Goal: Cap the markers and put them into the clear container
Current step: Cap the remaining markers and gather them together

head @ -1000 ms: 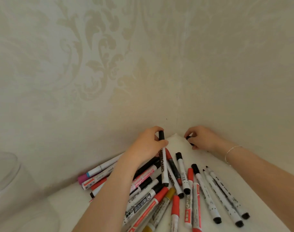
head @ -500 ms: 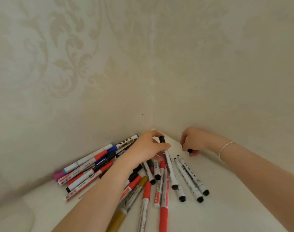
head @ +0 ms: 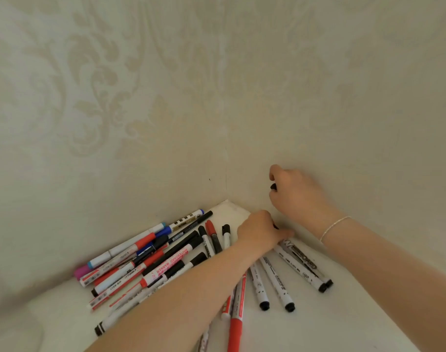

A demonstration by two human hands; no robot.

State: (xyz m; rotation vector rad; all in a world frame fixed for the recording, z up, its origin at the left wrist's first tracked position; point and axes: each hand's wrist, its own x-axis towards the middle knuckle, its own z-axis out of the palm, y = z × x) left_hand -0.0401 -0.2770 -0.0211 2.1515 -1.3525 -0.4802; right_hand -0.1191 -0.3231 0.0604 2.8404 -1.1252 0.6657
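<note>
Your right hand (head: 296,193) pinches a black cap (head: 273,186) above the table (head: 343,326) corner; your left hand (head: 261,231) curls on a marker (head: 302,262) just below it, barrel running away from the corner.

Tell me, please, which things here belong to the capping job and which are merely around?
Job:
- marker pile
- black cap, held in right hand
- left hand, on markers near the corner

Merely around:
- bracelet
- patterned wall
</note>
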